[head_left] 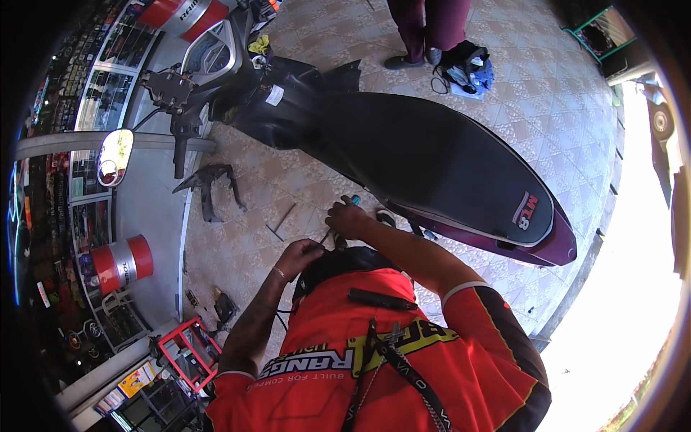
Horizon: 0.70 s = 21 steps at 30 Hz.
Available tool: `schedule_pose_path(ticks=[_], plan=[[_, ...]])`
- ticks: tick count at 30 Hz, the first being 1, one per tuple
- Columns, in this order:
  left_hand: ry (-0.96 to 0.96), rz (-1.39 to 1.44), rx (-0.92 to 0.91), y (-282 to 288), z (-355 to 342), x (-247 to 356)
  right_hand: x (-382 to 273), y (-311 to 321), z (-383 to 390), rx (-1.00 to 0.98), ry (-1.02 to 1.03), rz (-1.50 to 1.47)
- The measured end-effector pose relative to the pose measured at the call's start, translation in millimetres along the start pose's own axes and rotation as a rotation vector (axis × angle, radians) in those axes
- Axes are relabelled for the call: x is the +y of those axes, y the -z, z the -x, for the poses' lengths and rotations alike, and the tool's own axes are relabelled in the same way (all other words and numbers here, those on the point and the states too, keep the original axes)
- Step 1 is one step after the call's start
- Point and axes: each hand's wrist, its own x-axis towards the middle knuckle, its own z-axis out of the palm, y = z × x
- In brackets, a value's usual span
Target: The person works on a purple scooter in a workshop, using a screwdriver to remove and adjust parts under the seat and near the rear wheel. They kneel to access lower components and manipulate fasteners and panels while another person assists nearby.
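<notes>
Below the black seat of a purple-and-black scooter, my right hand is closed on a teal-handled tool, its dark thin lower part angled down toward my left hand. My left hand is closed near that thin end, in front of my dark trousers; whether it grips the tool or something else is unclear. A metal T-shaped tool lies on the tiles left of my hands. My red shirt fills the lower middle.
A detached dark panel lies left on the tiled floor. Handlebar and mirror jut left beside glass display cases, red-and-silver drums and a red rack. Another person's legs stand at top beside a dark bag.
</notes>
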Motion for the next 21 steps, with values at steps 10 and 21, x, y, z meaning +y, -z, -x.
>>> schedule_pose_path(ticks=[10, 21], plan=[[-0.044, -0.192, 0.028, 34.0, 2.8, -61.1, 7.5, -100.0, 84.0, -0.535, -0.566, -0.34], [0.092, -0.04, -0.193, 123.3, -9.9, -189.8, -102.5, -103.8, 218.5, -0.365, -1.42, -0.34]])
